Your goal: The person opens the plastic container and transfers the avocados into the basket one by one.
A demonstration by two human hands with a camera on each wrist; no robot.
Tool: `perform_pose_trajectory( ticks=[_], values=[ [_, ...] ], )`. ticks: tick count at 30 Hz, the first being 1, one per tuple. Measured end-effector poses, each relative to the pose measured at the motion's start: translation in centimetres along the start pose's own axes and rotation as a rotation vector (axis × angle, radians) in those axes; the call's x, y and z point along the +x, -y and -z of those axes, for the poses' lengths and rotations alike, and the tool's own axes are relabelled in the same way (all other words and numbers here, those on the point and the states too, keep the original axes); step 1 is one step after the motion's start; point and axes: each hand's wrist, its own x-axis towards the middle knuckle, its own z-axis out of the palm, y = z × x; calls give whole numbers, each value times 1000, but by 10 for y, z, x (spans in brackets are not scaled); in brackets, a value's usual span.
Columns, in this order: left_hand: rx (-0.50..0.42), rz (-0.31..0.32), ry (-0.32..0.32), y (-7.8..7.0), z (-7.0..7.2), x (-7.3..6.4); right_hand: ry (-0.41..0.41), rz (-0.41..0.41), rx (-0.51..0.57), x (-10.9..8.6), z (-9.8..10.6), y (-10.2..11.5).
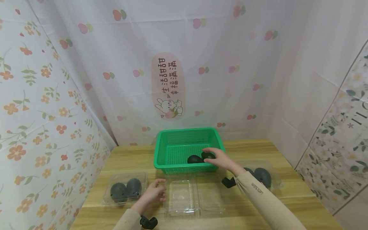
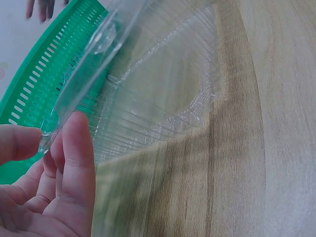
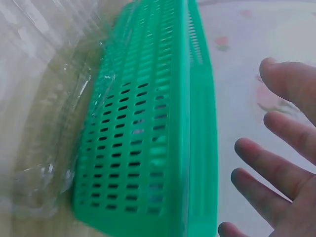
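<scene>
A green plastic basket (image 1: 184,140) stands at the middle of the wooden table and holds two dark avocados (image 1: 194,159). My right hand (image 1: 214,156) reaches into it with fingers spread, just above the right avocado (image 1: 209,155), gripping nothing; the right wrist view shows the splayed fingers (image 3: 276,168) beside the basket wall (image 3: 148,128). An open, empty clear clamshell box (image 1: 181,196) lies in front of the basket. My left hand (image 1: 156,191) pinches its left rim between thumb and finger (image 2: 74,148), with the clear box (image 2: 158,94) tilted against the basket (image 2: 44,84).
A clear box with two avocados (image 1: 126,190) sits at the left, another with avocados (image 1: 263,175) at the right behind my forearm. Patterned curtains wall the table in on three sides. The wooden table (image 1: 287,198) shows bare wood at the front right.
</scene>
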Motion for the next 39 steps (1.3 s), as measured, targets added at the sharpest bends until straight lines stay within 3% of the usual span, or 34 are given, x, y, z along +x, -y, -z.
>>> perform_pose_trajectory(
  ticks=[3,9,17,21,28,39],
  values=[
    [-7,-1,2,0,-1,-1,-71,-23,43,-26,6,-6],
    [-10,-2,13,0,1,0,-206,-155,36,-76,22,-24],
    [-4,-6,9,-2,2,-1,-378,-279,-195,-128,47,-62],
    [5,-7,9,-2,1,-1,-387,-365,-315,-150,50,-78],
    [26,1,-7,-4,-2,-2,-328,-488,-384,-164,44,-94],
    [135,8,-79,-6,-4,-2,-374,-489,-419,-166,32,-102]
  ],
)
